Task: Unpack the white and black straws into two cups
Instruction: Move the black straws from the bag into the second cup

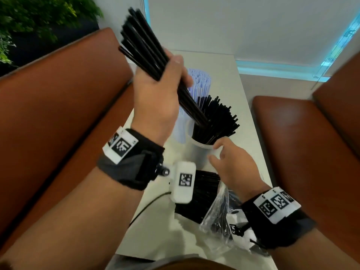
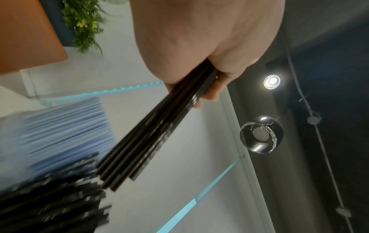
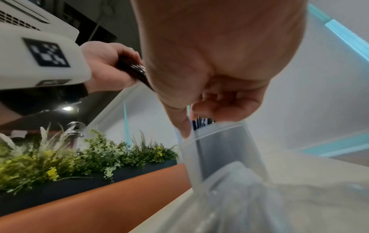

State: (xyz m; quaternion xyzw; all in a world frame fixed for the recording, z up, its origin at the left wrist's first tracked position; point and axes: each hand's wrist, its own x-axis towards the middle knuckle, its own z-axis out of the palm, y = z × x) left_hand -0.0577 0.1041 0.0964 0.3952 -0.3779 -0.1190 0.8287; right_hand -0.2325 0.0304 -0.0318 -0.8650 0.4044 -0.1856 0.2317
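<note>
My left hand (image 1: pixel 167 78) grips a bundle of black straws (image 1: pixel 144 43), tilted, with its lower ends among the black straws in a clear cup (image 1: pixel 198 152). In the left wrist view the bundle (image 2: pixel 159 126) sticks out below my left hand (image 2: pixel 209 55). My right hand (image 1: pixel 218 151) holds this cup at its near rim; the right wrist view shows thumb and fingers (image 3: pixel 229 107) at the rim of the cup (image 3: pixel 215 141). Behind it stand white straws (image 1: pixel 200 80) in a second cup. More black straws (image 1: pixel 196 193) lie in a clear plastic bag (image 1: pixel 218 211) near me.
The narrow pale table (image 1: pixel 229 78) runs away from me between two brown padded benches (image 1: pixel 58 106) (image 1: pixel 303 145). Green plants (image 1: pixel 39 18) stand behind the left bench. A black cable (image 1: pixel 148 205) lies on the table's near left.
</note>
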